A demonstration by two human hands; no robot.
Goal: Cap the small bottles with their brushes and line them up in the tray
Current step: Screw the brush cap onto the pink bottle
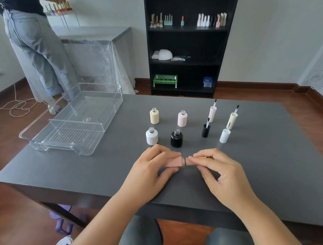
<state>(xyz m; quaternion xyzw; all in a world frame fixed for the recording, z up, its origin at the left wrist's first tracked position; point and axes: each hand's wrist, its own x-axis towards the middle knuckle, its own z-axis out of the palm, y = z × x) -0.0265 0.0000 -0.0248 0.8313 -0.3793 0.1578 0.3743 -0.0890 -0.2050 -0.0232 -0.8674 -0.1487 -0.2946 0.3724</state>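
My left hand (154, 167) holds a salmon-pink bottle (174, 161) on its side above the table. My right hand (218, 170) holds the matching pink brush cap (190, 161), its end right at the bottle's neck. Behind my hands stand uncapped bottles: yellow (154, 117), light pink (182, 119), white (151, 136) and black (176, 138). To their right stand brush caps, brushes pointing up: light pink (212, 113), cream (232, 120) and black (206, 130). A white cap (224, 135) shows no brush. The clear plastic tray (45, 139) sits at the table's left with nothing in it.
The grey table (269, 169) has bare surface on the right and front. A black shelf (184, 43) with bottles and boxes stands behind it. Another person (28, 34) stands at the back left by a covered counter. Cables lie on the wooden floor at left.
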